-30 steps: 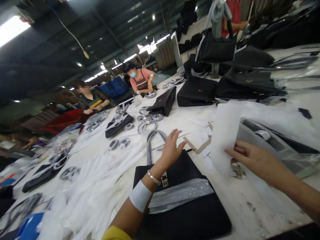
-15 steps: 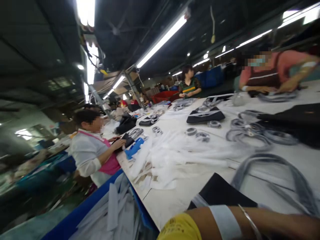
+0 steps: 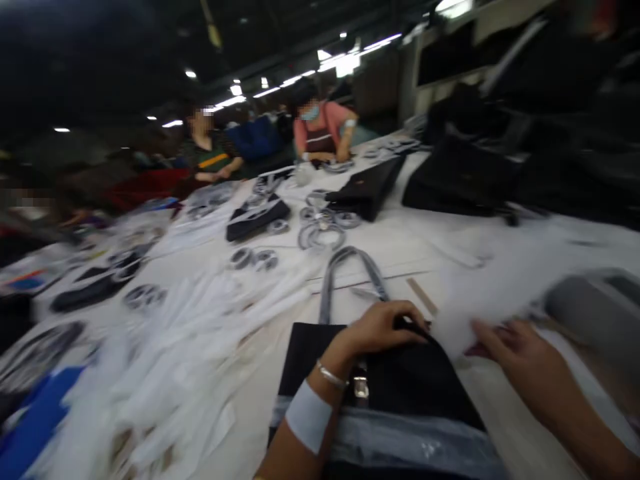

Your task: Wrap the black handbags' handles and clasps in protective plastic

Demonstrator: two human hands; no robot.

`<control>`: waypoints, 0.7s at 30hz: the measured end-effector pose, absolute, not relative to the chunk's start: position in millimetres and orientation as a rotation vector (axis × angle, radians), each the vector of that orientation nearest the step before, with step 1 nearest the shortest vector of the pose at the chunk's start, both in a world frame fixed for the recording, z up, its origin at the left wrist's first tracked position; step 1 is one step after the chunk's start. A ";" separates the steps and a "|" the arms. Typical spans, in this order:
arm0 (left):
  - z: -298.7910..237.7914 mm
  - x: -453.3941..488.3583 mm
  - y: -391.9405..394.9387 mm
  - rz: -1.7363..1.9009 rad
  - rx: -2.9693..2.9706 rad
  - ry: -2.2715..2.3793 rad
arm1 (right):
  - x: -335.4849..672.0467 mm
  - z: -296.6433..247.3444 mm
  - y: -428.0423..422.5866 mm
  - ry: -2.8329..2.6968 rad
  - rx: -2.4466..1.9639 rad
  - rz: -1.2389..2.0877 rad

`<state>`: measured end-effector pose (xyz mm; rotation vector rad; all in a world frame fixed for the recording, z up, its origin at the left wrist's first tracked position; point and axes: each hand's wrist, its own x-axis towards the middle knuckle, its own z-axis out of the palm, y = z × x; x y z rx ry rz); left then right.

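A black handbag (image 3: 400,387) lies in front of me on the white table, with a clear plastic strip across its lower part and a small metal clasp. Its wrapped handle loop (image 3: 327,287) stretches away beyond the top edge. My left hand (image 3: 383,327), with a bracelet and a white band on that arm, has its fingers curled over the bag's top edge. To the right, my right hand (image 3: 520,353) is closed, thumb and fingers pinching a thin white sheet (image 3: 480,287). That sheet is blurred and spreads over the table beside the bag.
White strips (image 3: 165,353) are heaped on the left of the table (image 3: 270,353). Several wrapped handle coils (image 3: 320,230) and black bags (image 3: 257,219) lie farther back. Dark bags (image 3: 460,177) are piled at the right. Two people work across the table; a grey object (image 3: 595,320) sits at right.
The view has swung right. The handbag, partly hidden by my arm before, now lies in front of me. Both hands now show, the left on the bag and the right with the white sheet.
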<state>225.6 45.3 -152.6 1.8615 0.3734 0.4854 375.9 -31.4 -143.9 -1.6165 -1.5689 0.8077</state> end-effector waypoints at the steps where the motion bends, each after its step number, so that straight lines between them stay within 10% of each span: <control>1: -151.6 224.0 49.1 0.479 1.825 0.346 | 391.0 -143.1 -50.0 -1.486 -1.705 0.772; 21: -179.1 233.8 48.6 0.559 1.857 0.653 | 420.8 -155.1 -98.5 -1.474 -1.692 1.421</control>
